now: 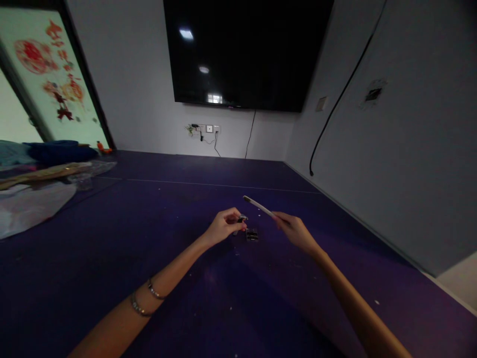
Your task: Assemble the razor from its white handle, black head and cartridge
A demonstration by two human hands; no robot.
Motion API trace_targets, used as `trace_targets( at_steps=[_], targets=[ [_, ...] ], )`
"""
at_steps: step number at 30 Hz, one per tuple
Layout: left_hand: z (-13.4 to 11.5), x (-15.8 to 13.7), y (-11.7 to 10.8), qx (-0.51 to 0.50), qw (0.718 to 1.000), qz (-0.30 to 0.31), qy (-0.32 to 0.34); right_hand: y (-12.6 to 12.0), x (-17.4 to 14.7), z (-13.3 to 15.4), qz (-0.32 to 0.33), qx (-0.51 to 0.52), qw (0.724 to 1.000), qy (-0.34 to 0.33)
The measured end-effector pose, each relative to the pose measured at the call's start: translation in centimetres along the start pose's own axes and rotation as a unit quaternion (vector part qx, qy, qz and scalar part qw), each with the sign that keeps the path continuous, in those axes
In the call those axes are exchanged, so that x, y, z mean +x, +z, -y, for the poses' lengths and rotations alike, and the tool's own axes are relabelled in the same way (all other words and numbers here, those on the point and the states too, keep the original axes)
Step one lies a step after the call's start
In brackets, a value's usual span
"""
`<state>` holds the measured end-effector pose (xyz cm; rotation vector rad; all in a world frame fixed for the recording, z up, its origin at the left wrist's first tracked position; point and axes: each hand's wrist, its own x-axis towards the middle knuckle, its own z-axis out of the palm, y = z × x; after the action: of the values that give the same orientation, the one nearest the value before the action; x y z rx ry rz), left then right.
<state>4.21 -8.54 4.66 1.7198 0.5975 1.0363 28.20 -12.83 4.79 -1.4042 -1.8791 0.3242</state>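
Observation:
My left hand [223, 227] is closed in a pinch on a small dark, silvery object [242, 219], too small to name. In my right hand [294, 229] is a thin white stick with a dark, brush-like tip [257, 204]. It slants up and to the left, its tip above and apart from my left hand. Just right of my left fingertips, a small dark square case [252, 234] lies on the purple surface [208, 298]. Its contents are too small to make out. Two bracelets [139, 306] circle my left wrist and forearm.
Plastic bags [40, 204] and blue cloth [61, 151] lie at the far left. A large television [246, 54] hangs on the back wall, above sockets and thin cables. A black cable [335, 104] dangles along the right wall. Small white specks dot the surface.

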Motion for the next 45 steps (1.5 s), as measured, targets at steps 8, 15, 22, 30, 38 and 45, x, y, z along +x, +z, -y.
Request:
trace_targets(
  at_steps=[8,15,22,30,38,45],
  targets=[
    [0.1,-0.2,0.3,0.004,1.0,-0.022,-0.006,-3.1,-1.3,2.2,0.038,0.079,0.996,0.01],
    [-0.1,-0.5,0.6,0.004,1.0,-0.021,-0.005,-2.8,-1.3,1.9,0.037,0.007,0.998,-0.05],
    [-0.1,-0.6,0.8,0.008,1.0,-0.025,-0.015,-2.9,-1.6,1.7,0.024,-0.016,0.997,-0.073],
    [-0.5,-0.9,1.3,0.011,1.0,-0.001,-0.002,-3.0,-1.8,2.3,0.004,-0.009,0.997,-0.072],
    [-0.1,-0.8,1.3,0.021,1.0,0.008,0.001,-3.6,-2.2,3.9,-0.02,-0.054,0.993,-0.102],
    [-0.3,-0.9,1.2,0.018,1.0,0.007,0.005,-3.8,-2.4,4.3,-0.029,-0.097,0.989,-0.105]
  ],
)
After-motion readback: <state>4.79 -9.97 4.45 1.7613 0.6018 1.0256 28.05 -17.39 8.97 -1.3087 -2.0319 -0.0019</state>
